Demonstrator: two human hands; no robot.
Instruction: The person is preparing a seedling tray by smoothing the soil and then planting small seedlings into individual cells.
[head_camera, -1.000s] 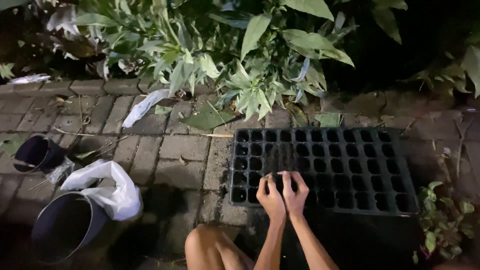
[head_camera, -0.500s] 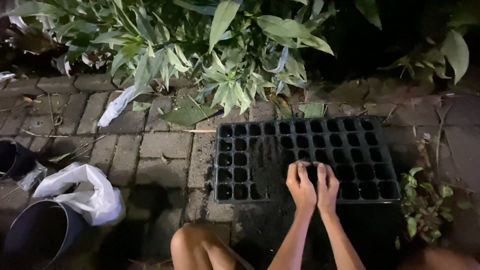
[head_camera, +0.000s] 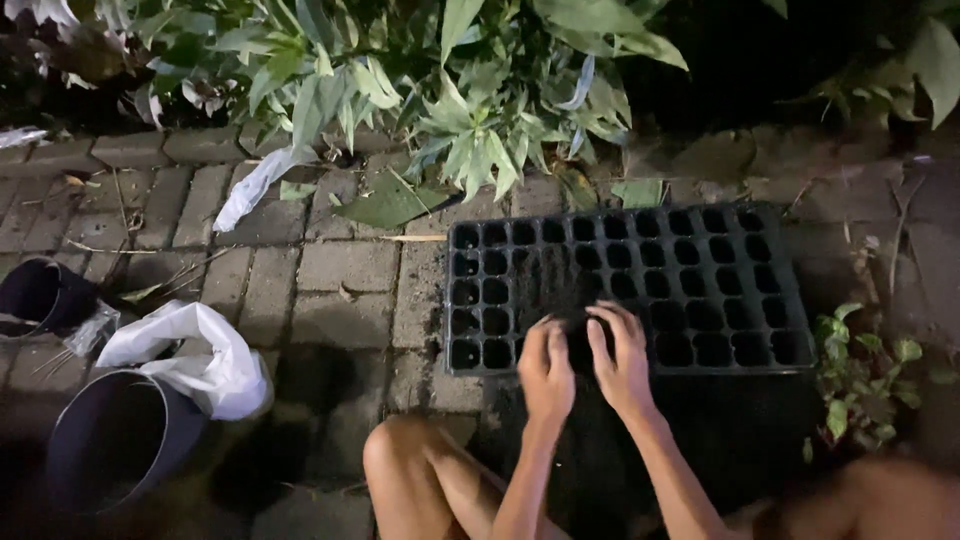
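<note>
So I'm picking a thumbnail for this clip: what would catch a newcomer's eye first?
Most likely the two bare hands, left hand and right hand, pressed side by side on the near edge of the black seedling tray on the brick paving. Next, the crumpled white plastic bag at left beside a dark pot, and the leafy green plants along the top.

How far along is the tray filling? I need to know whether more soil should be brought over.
Done: a dark band of soil covers some cells left of the middle of the black seedling tray. In hand: the left hand and right hand lie flat, side by side, on the soil at the tray's near edge. Left: most cells, in the left columns and the whole right half, look empty.
</note>
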